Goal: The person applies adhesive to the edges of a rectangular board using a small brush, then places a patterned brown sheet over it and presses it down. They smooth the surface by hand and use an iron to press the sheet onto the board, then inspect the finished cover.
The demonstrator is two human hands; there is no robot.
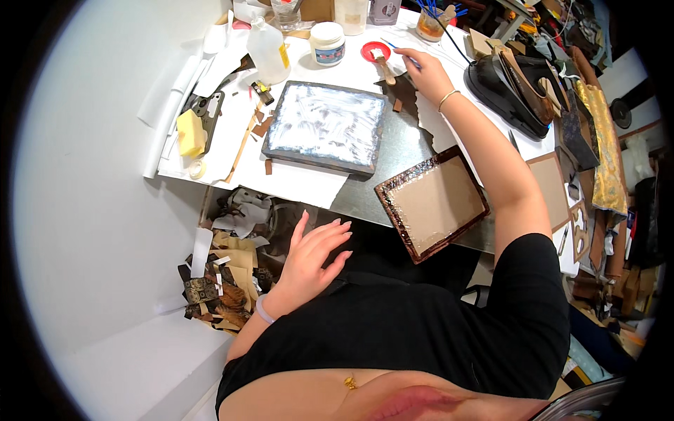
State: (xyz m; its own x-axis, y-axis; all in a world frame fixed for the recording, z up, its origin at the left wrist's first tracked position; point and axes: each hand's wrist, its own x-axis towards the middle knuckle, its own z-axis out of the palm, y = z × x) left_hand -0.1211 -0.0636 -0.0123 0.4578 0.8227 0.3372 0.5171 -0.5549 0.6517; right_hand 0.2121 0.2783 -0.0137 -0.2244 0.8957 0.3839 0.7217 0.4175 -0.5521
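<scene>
My right hand [427, 74] reaches across the table, closed on a thin blue stick [392, 44], perhaps a brush, beside a shallow red dish [365, 50]. A wide, wooden-handled brush [385, 69] rests in that dish. My left hand [312, 252] is open and empty below the table's front edge, fingers spread. A dark-edged flat board [323, 128] with streaky white coating lies on white paper. Nearer me, a square tan panel [439, 207] with a dark, glossy border sits tilted at the table edge, below my right forearm.
A jug [267, 52], white jar [327, 43] and cup of sticks [430, 24] stand at the back. A yellow sponge [189, 132] and phone [209, 109] lie left, beside a white wall [84, 210]. A black corded device [505, 95] sits right. Paper and fabric scraps [225, 277] are piled underneath.
</scene>
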